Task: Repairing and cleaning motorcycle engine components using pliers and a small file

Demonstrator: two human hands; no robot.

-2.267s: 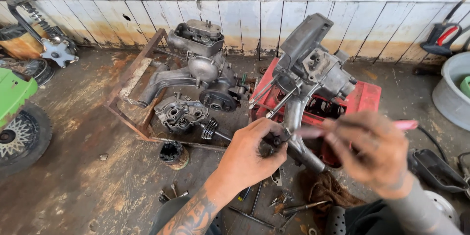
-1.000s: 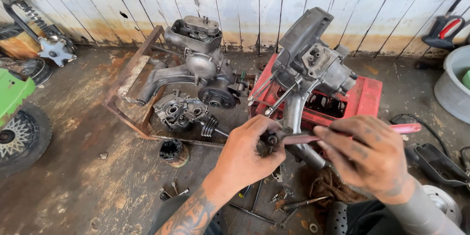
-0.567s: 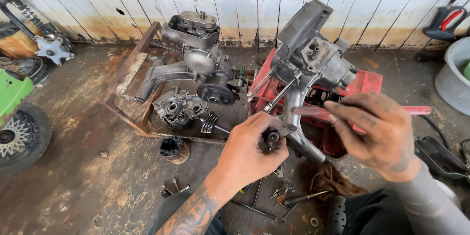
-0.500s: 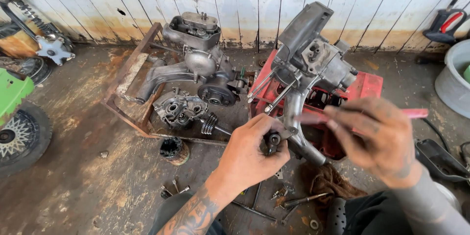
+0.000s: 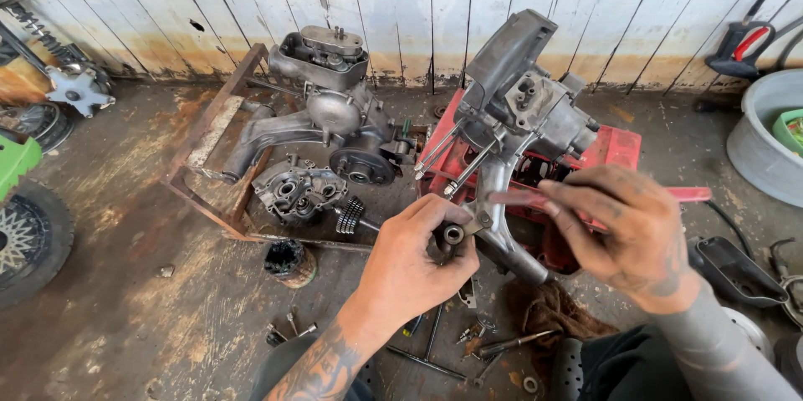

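A grey engine casing (image 5: 523,108) stands tilted on a red tray (image 5: 619,148), its long metal arm reaching down toward me. My left hand (image 5: 414,259) grips a small dark round bushing (image 5: 452,234) at the lower end of that arm. Fingers of my right hand (image 5: 623,229) pinch a slim red-handled tool (image 5: 682,194) that lies level, with its tip pointing left at the arm just above the bushing. Several long studs (image 5: 443,158) stick out of the casing toward my left hand.
A second engine (image 5: 330,108) and a crankcase half (image 5: 293,190) rest on a rusty frame (image 5: 205,175) at the left. Loose bolts and rods (image 5: 468,342) and a brown rag (image 5: 548,317) lie on the dirty concrete floor. A grey basin (image 5: 757,137) stands at the right, a wheel (image 5: 21,242) at the left.
My right hand has lifted with the red-handled tool and brought its tip to the arm above the bushing. The left hand has kept its grip on the bushing.
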